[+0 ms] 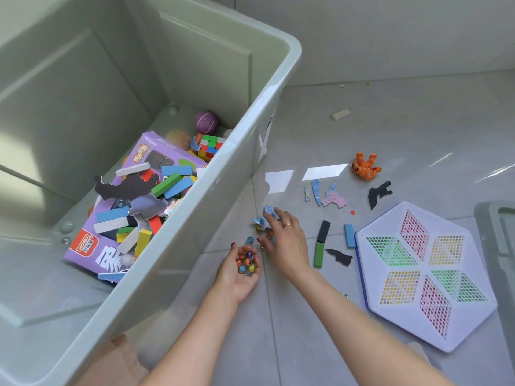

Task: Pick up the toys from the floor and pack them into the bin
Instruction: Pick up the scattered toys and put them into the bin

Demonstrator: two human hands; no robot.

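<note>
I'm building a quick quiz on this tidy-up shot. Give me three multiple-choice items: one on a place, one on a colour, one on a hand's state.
1. Where does the orange toy animal lie?
A. in the bin
B. on the floor
C. on the hexagonal board

2. What colour is the large flat box in the bin?
A. purple
B. red
C. yellow

3. What is the left hand doing?
A. lying flat on the floor
B. gripping the bin's rim
C. cupping glass marbles

Answers:
1. B, it lies on the tiles beyond the hexagonal board.
2. A, its printed face is purple.
3. C, coloured marbles sit in its upturned palm.
</note>
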